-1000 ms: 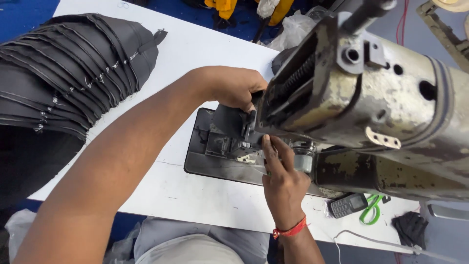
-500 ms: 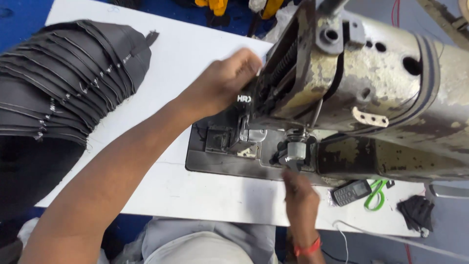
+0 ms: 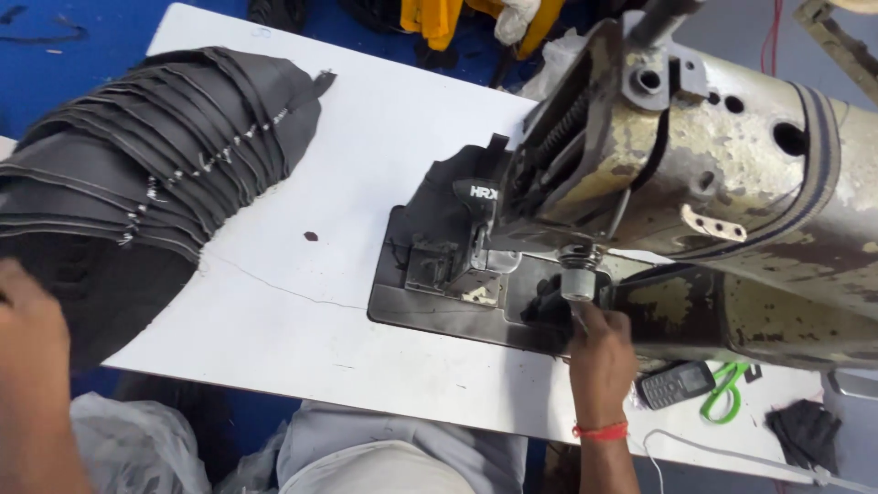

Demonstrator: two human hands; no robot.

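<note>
At frame centre: black fabric piece [image 3: 457, 206] lies under the sewing machine [image 3: 732, 183] head.
Right hand [image 3: 599, 352]: fingers pinch dark cloth [image 3: 547, 306] beneath the machine arm.
Left hand [image 3: 27, 320]: lower left, on stacked black pieces [image 3: 137, 174]; fingers hidden.
Bench [image 3: 302, 302]: white.

Right hand [image 3: 599, 352] at worn sewing machine [image 3: 695, 174]

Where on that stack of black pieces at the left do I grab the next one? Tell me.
Take the top piece of the black stack by its free stitched edge, coming from the near left, where the left hand already is. The pieces fan out in overlapping layers, so each edge shows separately.
</note>
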